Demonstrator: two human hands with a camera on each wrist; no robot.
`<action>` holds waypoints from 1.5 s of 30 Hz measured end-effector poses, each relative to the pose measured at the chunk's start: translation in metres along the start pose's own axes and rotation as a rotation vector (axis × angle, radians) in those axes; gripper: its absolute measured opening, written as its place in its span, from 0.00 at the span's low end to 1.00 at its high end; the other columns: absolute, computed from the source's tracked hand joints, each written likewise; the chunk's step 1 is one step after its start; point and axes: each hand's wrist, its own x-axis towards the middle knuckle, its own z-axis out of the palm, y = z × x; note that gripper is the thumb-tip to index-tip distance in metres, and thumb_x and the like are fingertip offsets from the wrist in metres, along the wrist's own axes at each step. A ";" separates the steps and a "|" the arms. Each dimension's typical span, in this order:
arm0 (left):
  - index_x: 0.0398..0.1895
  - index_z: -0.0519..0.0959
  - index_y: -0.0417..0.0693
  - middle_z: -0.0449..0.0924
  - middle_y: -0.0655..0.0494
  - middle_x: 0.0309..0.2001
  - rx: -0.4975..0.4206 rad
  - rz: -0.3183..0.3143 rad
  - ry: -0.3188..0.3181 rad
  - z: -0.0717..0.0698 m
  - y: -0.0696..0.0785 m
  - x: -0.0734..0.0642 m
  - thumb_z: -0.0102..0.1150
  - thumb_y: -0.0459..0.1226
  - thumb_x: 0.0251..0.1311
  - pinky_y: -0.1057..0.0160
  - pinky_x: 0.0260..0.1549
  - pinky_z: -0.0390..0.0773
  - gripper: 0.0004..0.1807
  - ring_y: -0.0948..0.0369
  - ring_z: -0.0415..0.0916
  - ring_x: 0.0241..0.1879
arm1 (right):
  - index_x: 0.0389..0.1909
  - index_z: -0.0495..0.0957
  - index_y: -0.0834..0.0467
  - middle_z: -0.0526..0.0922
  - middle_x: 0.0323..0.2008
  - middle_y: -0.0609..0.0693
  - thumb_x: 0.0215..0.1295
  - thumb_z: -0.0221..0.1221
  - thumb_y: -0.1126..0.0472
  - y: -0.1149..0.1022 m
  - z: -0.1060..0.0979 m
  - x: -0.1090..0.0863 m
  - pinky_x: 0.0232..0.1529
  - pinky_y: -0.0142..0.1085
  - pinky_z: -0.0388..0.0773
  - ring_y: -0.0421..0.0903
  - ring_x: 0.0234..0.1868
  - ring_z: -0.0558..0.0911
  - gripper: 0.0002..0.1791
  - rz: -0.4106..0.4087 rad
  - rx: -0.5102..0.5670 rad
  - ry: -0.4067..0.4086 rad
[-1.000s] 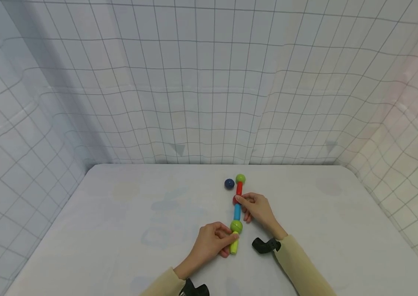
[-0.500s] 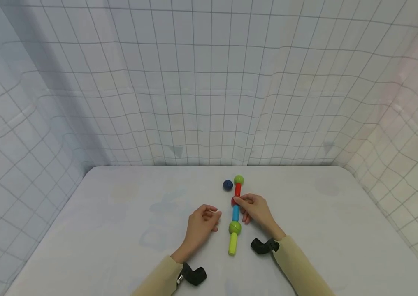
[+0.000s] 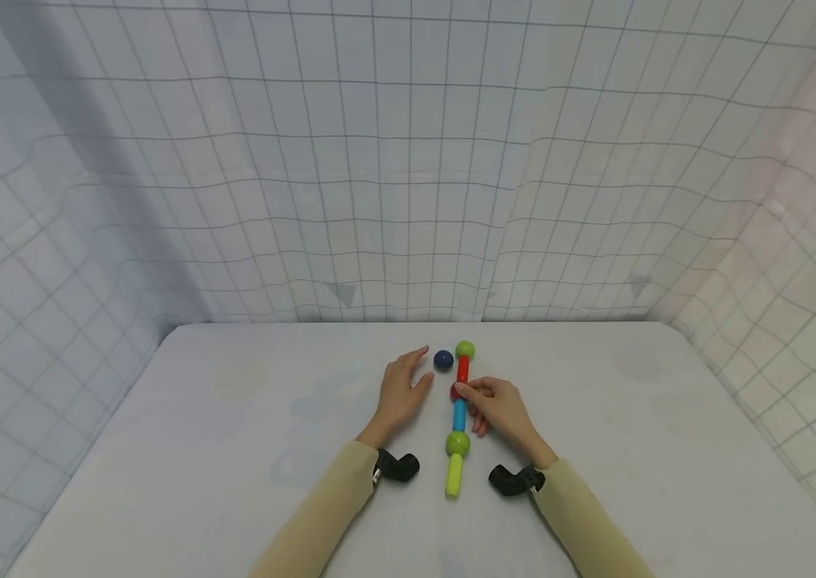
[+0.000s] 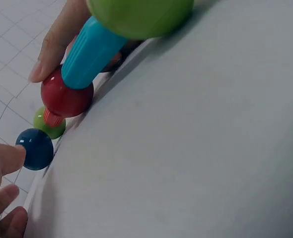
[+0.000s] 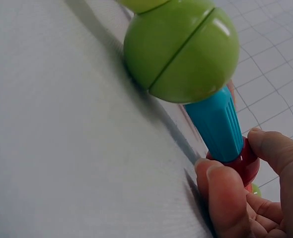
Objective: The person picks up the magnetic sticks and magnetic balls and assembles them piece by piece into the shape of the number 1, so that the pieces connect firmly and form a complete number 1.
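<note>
A toy chain of balls and rods lies lengthwise on the table. From far to near it runs: small green ball (image 3: 465,349), red rod (image 3: 463,368), red ball (image 3: 455,392), blue rod (image 3: 459,416), larger green ball (image 3: 458,444) and yellow-green rod (image 3: 454,477). My right hand (image 3: 502,409) pinches the red ball between thumb and fingers; the right wrist view shows the grip beside the blue rod (image 5: 217,126). Left of the chain's far end sits a dark blue ball (image 3: 443,360). My left hand (image 3: 401,392) is beside it, fingers spread, its thumb overlapping that ball (image 4: 38,150) in the left wrist view.
The white table (image 3: 234,417) ends at a back edge just beyond the balls. Behind it hangs a white grid-patterned curtain (image 3: 408,201), which also closes both sides. Black wrist cameras (image 3: 399,467) sit on both forearms near the table.
My left hand has let go of the yellow-green rod and moved forward to the dark blue ball, its fingers opening out. The right hand keeps pinching the red ball; the chain stays put.
</note>
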 end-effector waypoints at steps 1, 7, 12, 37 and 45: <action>0.64 0.68 0.41 0.70 0.42 0.60 0.024 0.032 -0.023 0.000 -0.001 0.003 0.56 0.35 0.63 0.48 0.55 0.63 0.26 0.46 0.65 0.57 | 0.43 0.79 0.63 0.77 0.20 0.53 0.58 0.63 0.44 0.000 0.000 0.000 0.15 0.35 0.75 0.47 0.12 0.76 0.25 0.001 -0.001 -0.004; 0.70 0.62 0.53 0.59 0.48 0.69 0.121 0.062 -0.191 0.002 -0.002 0.014 0.52 0.40 0.67 0.45 0.55 0.59 0.28 0.45 0.59 0.62 | 0.43 0.79 0.64 0.77 0.20 0.53 0.59 0.63 0.44 -0.001 0.002 -0.001 0.15 0.35 0.75 0.47 0.12 0.76 0.26 -0.014 -0.003 -0.016; 0.67 0.67 0.58 0.64 0.51 0.66 0.146 0.061 -0.212 0.002 -0.003 0.017 0.52 0.40 0.68 0.46 0.55 0.58 0.24 0.47 0.60 0.61 | 0.41 0.81 0.61 0.77 0.19 0.54 0.59 0.63 0.43 -0.002 0.002 -0.001 0.15 0.36 0.76 0.48 0.12 0.76 0.24 -0.012 0.007 -0.014; 0.55 0.77 0.53 0.77 0.55 0.54 0.066 0.084 -0.069 -0.016 -0.013 -0.020 0.60 0.44 0.62 0.49 0.50 0.67 0.18 0.51 0.68 0.51 | 0.42 0.80 0.62 0.77 0.19 0.53 0.59 0.63 0.44 -0.004 0.002 0.000 0.14 0.36 0.75 0.47 0.11 0.76 0.24 -0.020 -0.003 -0.012; 0.54 0.78 0.55 0.78 0.57 0.52 0.070 0.076 -0.033 -0.024 -0.010 -0.048 0.61 0.44 0.61 0.51 0.48 0.68 0.18 0.54 0.69 0.49 | 0.42 0.81 0.62 0.77 0.19 0.54 0.59 0.63 0.44 -0.003 0.001 -0.002 0.14 0.35 0.75 0.47 0.11 0.76 0.24 -0.015 0.003 0.002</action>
